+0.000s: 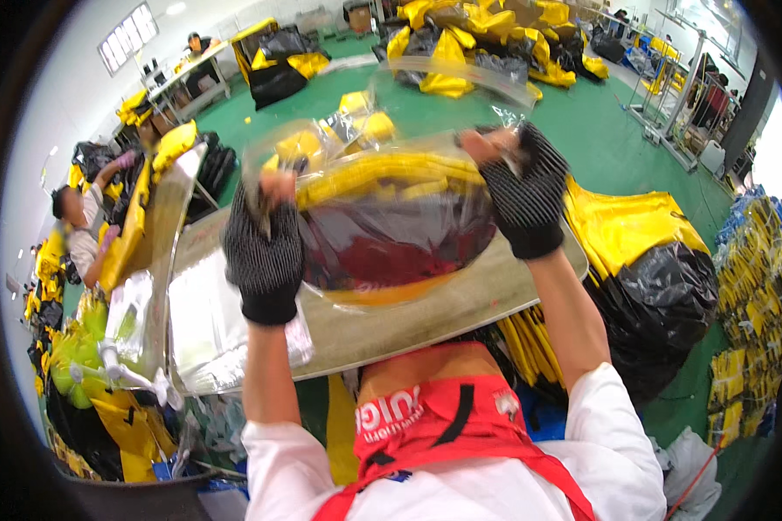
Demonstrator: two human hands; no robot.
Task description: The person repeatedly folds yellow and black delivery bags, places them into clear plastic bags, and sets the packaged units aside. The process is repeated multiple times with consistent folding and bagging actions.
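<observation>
Clear bag [400, 234] held between left grip [265, 239], right grip [526, 193].

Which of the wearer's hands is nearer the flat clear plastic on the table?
Left. The left hand is over the clear plastic; the right hand is farther right, across the held bag.

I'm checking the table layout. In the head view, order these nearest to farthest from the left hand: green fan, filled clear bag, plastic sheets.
1. Filled clear bag: held in the left hand.
2. Plastic sheets: on the table beneath that hand.
3. Green fan: off to the left.
</observation>
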